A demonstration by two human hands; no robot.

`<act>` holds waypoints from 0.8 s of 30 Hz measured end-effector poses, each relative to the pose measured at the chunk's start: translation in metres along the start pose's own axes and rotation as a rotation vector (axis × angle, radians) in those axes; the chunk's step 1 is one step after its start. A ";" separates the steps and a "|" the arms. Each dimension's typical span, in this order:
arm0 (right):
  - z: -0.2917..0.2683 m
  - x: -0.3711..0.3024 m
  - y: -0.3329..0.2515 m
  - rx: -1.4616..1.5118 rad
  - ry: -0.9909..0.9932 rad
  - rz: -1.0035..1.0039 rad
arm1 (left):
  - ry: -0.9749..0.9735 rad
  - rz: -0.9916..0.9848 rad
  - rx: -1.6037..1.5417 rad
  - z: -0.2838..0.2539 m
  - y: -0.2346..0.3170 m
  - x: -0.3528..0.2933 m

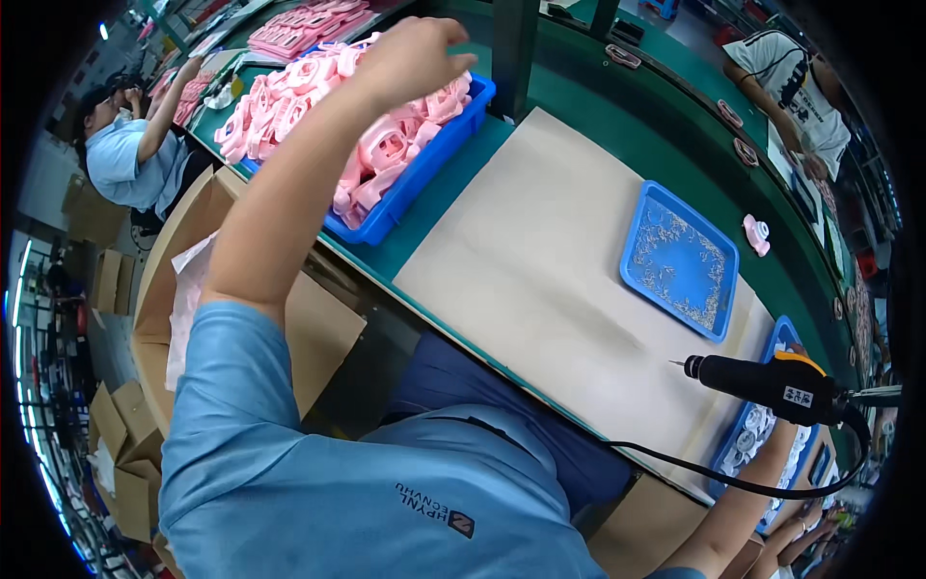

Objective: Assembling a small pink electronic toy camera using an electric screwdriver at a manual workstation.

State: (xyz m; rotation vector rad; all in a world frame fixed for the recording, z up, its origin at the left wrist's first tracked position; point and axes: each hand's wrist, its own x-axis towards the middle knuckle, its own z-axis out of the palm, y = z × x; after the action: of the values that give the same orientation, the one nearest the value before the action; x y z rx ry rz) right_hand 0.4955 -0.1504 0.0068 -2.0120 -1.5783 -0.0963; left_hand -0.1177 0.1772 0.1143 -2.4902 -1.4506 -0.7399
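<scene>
My left arm reaches out over a blue bin [386, 217] heaped with pink molded plastic parts [386, 145]. Above the bin's far right side is my left hand [420, 60], its fingers and thumb apart and nothing seen between them. On the right, my right hand [793, 351] is mostly hidden behind a black electric screwdriver [748, 378] with an orange part and a cable. That hand is over a blue bin [730, 444] of white round parts [750, 429]. Whether its fingers hold anything is hidden.
A blue tray [629, 261] of small metal screws lies on a beige sheet [521, 241] covering the green bench. Beyond it rests a pink and white piece [757, 234]. Cardboard boxes [309, 328] stand left, below the bench edge. Co-workers sit at far left and far right.
</scene>
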 end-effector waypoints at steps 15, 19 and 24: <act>0.054 -0.060 -0.199 0.596 -0.493 0.335 | -0.034 0.702 0.186 -0.001 -0.036 0.015; 0.066 -0.058 -0.220 0.648 -0.568 0.269 | 0.190 0.639 0.089 -0.024 0.006 0.002; 0.080 -0.063 -0.232 0.497 -0.505 -0.071 | -0.075 0.627 -0.221 0.021 0.109 -0.074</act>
State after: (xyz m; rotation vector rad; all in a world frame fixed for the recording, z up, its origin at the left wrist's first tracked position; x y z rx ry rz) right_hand 0.2424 -0.1349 0.0061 -1.6533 -1.7471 0.7572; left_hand -0.0484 0.0722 0.0701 -2.9161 -0.5441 -0.7042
